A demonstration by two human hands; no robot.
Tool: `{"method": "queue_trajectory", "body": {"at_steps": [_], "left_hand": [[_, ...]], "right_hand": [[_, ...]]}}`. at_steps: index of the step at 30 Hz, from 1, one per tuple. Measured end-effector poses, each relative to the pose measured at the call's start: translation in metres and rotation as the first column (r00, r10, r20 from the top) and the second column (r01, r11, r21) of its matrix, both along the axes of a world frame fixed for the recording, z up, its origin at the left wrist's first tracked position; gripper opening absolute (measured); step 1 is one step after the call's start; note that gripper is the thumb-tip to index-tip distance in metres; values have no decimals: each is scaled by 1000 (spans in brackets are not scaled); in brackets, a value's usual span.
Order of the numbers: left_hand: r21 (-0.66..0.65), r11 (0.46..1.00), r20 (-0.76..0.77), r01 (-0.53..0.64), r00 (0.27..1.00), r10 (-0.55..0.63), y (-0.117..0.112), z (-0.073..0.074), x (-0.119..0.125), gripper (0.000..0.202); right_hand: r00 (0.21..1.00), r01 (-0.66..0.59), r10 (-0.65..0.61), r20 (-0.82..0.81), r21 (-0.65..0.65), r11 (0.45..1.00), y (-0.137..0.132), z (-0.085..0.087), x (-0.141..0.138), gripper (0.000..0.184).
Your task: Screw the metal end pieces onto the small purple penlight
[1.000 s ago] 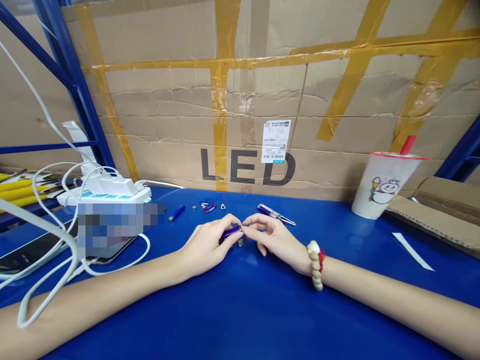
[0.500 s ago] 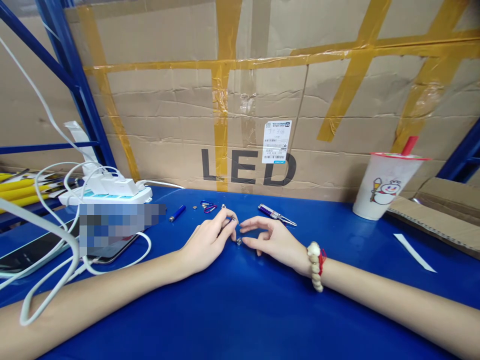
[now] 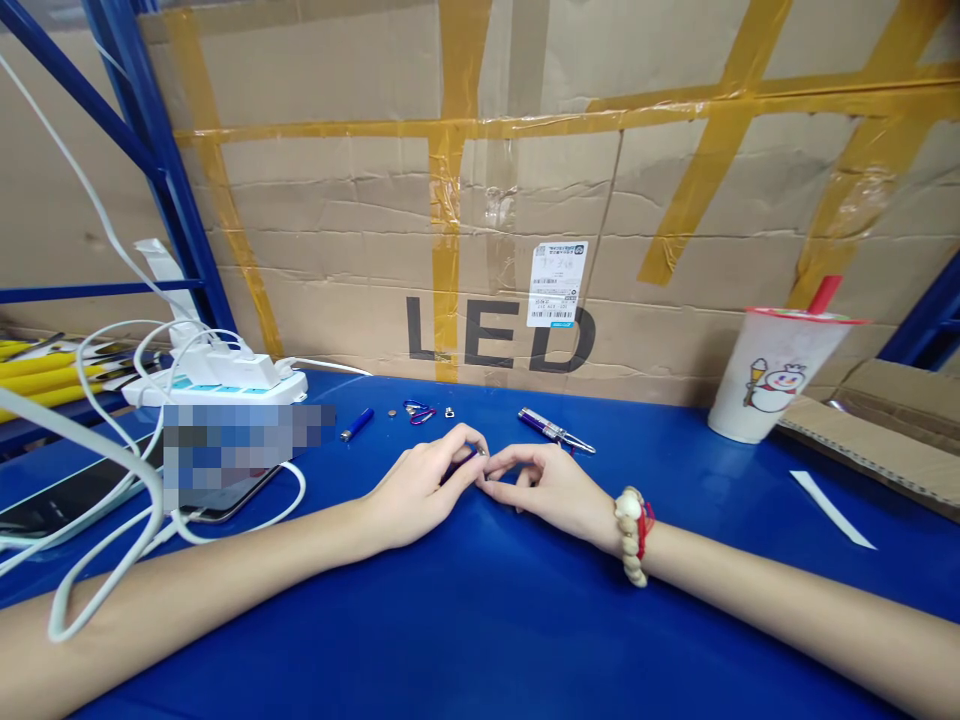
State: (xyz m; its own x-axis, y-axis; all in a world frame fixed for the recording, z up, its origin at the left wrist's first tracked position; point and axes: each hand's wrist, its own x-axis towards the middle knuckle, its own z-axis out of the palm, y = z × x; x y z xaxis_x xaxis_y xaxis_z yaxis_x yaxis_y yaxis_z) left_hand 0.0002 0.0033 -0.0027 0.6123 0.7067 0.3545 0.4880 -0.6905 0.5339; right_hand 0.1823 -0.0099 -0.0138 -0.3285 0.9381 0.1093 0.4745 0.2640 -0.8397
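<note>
My left hand (image 3: 424, 487) rests on the blue table (image 3: 480, 620) with its fingers curled round a small purple tube (image 3: 455, 464), only partly showing. My right hand (image 3: 551, 482), with a bead bracelet on its wrist, meets it fingertip to fingertip; its thumb and forefinger are pinched together at the tube's metal end. What the right fingers pinch is too small to name. Behind the hands lie a purple pen-like tool (image 3: 553, 430), a purple clip (image 3: 418, 411), a small metal part (image 3: 449, 411), a button cell (image 3: 391, 412) and a blue tube (image 3: 355, 424).
A taped cardboard box marked LED (image 3: 495, 200) walls off the back. At the left stand a white power strip (image 3: 217, 385) with looping cables and a phone (image 3: 225, 500). A drink cup with a red straw (image 3: 772, 375) and flat cardboard (image 3: 877, 430) are at the right.
Half a second ago the hands were slightly apart above a small metal piece on the table. Now the fingertips have come together again at the tube's end, and that piece no longer shows.
</note>
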Motion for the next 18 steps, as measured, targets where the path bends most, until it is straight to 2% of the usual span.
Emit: {"method": "queue_trajectory", "body": {"at_steps": [7, 13, 18], "left_hand": [[48, 997, -52, -61, 997, 64, -1, -2, -1, 24], [62, 994, -85, -92, 992, 97, -3, 0, 0, 26], [82, 992, -102, -99, 989, 107, -3, 0, 0, 23]], "right_hand": [[1000, 14, -14, 27, 5, 1000, 0, -1, 1, 29], [1000, -13, 12, 7, 71, 997, 1, -2, 2, 29], [1000, -19, 19, -3, 48, 999, 1, -3, 1, 31]]}}
